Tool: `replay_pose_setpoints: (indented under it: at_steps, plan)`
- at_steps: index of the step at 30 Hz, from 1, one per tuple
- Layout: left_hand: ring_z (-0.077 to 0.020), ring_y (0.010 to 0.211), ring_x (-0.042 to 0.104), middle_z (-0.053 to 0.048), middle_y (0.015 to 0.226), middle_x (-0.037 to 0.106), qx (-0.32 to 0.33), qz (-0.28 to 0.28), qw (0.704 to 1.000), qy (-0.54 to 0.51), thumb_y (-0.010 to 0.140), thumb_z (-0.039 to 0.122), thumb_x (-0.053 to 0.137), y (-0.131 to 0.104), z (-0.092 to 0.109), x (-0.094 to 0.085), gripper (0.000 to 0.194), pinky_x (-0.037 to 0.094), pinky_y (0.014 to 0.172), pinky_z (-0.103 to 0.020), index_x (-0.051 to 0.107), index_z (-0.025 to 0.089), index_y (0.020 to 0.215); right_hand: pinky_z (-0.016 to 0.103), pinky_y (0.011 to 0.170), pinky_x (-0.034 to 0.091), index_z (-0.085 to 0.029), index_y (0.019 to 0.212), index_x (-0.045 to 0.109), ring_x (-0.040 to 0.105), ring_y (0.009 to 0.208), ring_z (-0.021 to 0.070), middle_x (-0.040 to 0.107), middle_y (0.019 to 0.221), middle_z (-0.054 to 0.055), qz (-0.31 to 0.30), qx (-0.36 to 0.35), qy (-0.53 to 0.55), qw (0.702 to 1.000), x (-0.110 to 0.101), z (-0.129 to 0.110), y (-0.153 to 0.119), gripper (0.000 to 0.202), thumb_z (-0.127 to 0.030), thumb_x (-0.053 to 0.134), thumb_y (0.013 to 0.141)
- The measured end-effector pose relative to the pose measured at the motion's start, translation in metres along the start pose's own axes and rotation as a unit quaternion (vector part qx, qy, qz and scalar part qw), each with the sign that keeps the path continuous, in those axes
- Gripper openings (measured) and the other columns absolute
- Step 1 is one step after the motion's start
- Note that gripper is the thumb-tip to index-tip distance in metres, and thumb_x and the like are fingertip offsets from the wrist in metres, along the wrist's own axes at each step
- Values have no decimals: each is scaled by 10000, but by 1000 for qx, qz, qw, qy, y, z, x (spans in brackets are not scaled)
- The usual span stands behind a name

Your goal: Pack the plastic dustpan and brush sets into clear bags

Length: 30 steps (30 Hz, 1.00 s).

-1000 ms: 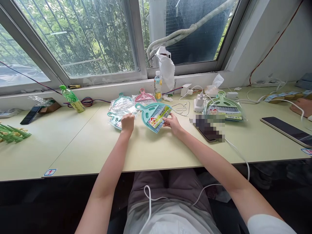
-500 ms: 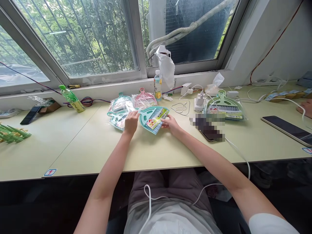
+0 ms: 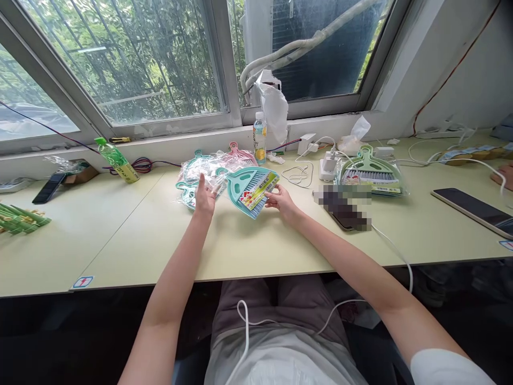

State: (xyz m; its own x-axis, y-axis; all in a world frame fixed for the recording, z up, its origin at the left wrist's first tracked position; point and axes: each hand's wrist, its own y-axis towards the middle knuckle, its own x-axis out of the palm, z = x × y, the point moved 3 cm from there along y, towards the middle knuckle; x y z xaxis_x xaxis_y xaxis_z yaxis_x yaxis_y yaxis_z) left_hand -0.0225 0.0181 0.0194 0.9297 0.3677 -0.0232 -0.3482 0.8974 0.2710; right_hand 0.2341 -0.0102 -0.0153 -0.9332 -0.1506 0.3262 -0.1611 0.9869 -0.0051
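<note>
My right hand [image 3: 282, 204] grips the right edge of a turquoise dustpan [image 3: 239, 185], its fingers at the card label. A brush with bluish bristles sits in the pan, and a yellow-green printed label [image 3: 259, 191] crosses it. My left hand [image 3: 205, 200] is off the handle, fingers apart and palm turned toward the dustpan. Crinkled clear plastic [image 3: 208, 164] lies just beyond the left fingers. Behind that hand are wrapped turquoise dustpan sets [image 3: 186, 197] and a wrapped pink set [image 3: 241, 156].
A bottle with an orange-slice label [image 3: 259, 140] stands by the sill; a green bottle [image 3: 117, 160] leans farther left. To the right lie a wrapped green dustpan set [image 3: 366, 174], a white charger [image 3: 328, 164], cables and a phone [image 3: 473, 210]. Another person's hand [image 3: 504, 176] shows at the right edge.
My left hand has let go of the dustpan's handle, moved slightly left and opened. Clear plastic near it has shifted. The dustpan stays in my right hand, with its handle end slightly higher.
</note>
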Motion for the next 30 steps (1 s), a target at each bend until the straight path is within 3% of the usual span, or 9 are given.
replay_pose_setpoints:
  at_steps: [2, 5, 10, 20, 24, 30]
  plan:
    - [-215, 1160, 624, -138, 1278, 620, -29, -75, 991, -105, 927, 526, 469, -2, -3, 7, 503, 541, 930, -336, 534, 179, 1286, 257, 596, 592, -233, 961, 434, 692, 634, 143, 729, 788, 1, -5, -7, -1, 1000, 1, 0, 0, 409, -233, 748, 700]
    - [-211, 1041, 674, -115, 1141, 687, -70, -117, 975, -178, 823, 378, 649, -15, -3, 21, 399, 557, 893, -335, 607, 150, 1148, 253, 573, 581, -233, 964, 430, 692, 628, 147, 727, 783, -2, -9, -10, -7, 1000, 1, 2, 1, 446, -269, 769, 676]
    - [-220, 1052, 671, -74, 1152, 692, -63, -176, 959, -212, 810, 295, 664, -33, 5, 37, 390, 553, 926, -358, 601, 172, 1175, 222, 478, 509, -243, 979, 407, 703, 657, 174, 730, 817, 9, 1, -32, -9, 999, 0, 2, 3, 517, -349, 780, 639]
    - [-248, 1039, 681, -76, 1037, 740, -200, -183, 933, -237, 793, 246, 680, -60, 1, 64, 167, 556, 948, -355, 685, 157, 933, 214, 420, 405, -248, 965, 409, 696, 701, 203, 707, 902, 37, 46, -56, 9, 997, 0, -4, 0, 548, -413, 785, 601]
    - [-245, 994, 695, -77, 1024, 745, -197, -192, 934, -229, 751, 229, 718, -61, -4, 66, 217, 565, 928, -353, 693, 147, 951, 271, 578, 483, -245, 949, 465, 658, 722, 180, 700, 862, 17, 71, -51, -2, 996, -2, -6, -3, 486, -396, 775, 605]
    - [-277, 1044, 682, -83, 1026, 741, -169, -183, 944, -218, 716, 247, 751, -58, -2, 62, 342, 544, 970, -418, 653, 153, 1030, 267, 704, 423, -233, 890, 615, 594, 899, 164, 676, 1048, 6, 96, -85, -21, 992, -7, -10, -2, 351, -365, 752, 596]
